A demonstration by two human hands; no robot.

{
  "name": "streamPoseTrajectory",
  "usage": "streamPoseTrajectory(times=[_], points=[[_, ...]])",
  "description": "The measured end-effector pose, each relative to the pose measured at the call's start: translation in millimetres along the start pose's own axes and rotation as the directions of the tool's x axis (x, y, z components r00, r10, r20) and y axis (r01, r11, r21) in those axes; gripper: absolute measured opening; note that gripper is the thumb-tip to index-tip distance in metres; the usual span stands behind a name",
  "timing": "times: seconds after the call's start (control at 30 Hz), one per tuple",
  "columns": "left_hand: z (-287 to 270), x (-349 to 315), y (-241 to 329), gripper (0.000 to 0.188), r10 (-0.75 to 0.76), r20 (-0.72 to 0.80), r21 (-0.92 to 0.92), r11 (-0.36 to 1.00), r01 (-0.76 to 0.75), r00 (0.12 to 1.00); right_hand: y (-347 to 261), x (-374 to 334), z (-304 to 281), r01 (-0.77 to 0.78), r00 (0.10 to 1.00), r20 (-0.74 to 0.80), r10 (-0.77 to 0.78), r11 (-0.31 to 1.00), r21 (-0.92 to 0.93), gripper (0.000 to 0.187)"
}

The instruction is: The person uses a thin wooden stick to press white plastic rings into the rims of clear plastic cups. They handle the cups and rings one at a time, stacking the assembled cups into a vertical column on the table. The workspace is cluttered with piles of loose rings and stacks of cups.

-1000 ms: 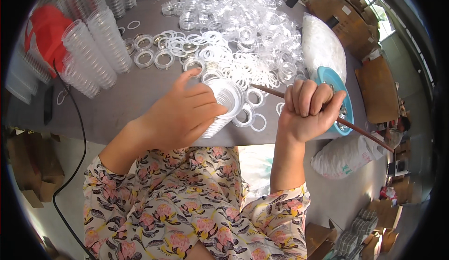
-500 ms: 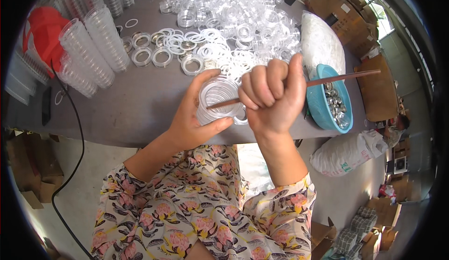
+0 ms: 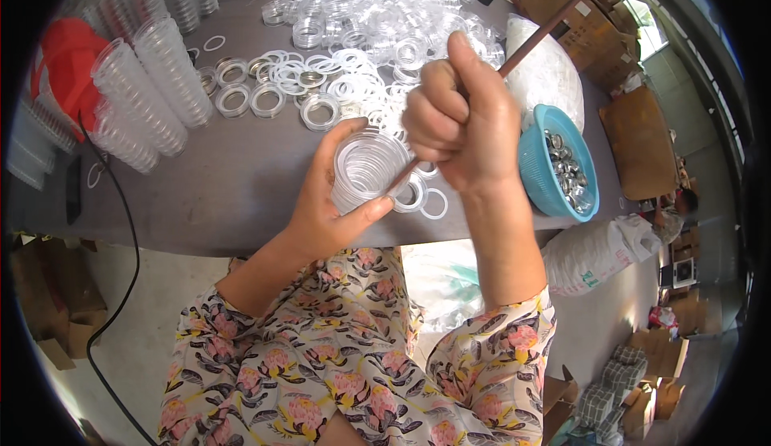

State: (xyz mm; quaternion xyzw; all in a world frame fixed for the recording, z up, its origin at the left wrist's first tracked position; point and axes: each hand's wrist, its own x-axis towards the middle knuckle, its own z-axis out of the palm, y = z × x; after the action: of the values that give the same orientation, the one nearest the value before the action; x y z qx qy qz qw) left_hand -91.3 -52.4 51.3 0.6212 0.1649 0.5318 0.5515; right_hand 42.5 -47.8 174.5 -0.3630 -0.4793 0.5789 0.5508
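Curling around a stack of clear rings (image 3: 361, 169) at the near side of the gray table (image 3: 241, 205), the left hand (image 3: 320, 213) holds it. The right hand (image 3: 466, 121) makes a fist around a brown stick (image 3: 554, 24).

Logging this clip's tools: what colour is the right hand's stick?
The stick is reddish brown; it shows best in the head view.

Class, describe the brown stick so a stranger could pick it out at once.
Above the grey table, find the right hand, a fist beside the stack of clear round plastic pieces in the left hand. The brown stick passes through that fist, slanting down toward the stack. Its long, thin shape differs from the round pieces.
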Motion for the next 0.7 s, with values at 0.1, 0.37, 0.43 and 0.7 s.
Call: streamPoseTrajectory(times=[0.1,0.37,0.43,0.7], points=[[4.3,2.8,-1.8,0.074,0.041,0.054,-0.024,0.999,-0.04,0.998,14.9,4.1,7.9,0.084,0.996,0.015,-0.088,0.98,0.18,0.054],[-2.3,-0.6,-1.2,0.074,0.019,0.032,0.011,1.0,-0.02,0.999,10.9,4.2,6.7,0.342,0.926,-0.038,-0.376,0.877,-0.336,0.054],[-5.3,0.9,-0.6,0.071,0.063,0.03,0.001,0.998,-0.063,0.998,13.7,-1.4,-3.7,0.338,0.93,-0.143,-0.339,0.941,-0.031,0.053],[-82.0,21.4,-124.3,0.036,0.076,-0.179,0.752,0.653,0.087,0.981,30.7,-12.5,-11.2,0.435,0.9,-0.13,-0.416,0.878,0.201,0.056]])
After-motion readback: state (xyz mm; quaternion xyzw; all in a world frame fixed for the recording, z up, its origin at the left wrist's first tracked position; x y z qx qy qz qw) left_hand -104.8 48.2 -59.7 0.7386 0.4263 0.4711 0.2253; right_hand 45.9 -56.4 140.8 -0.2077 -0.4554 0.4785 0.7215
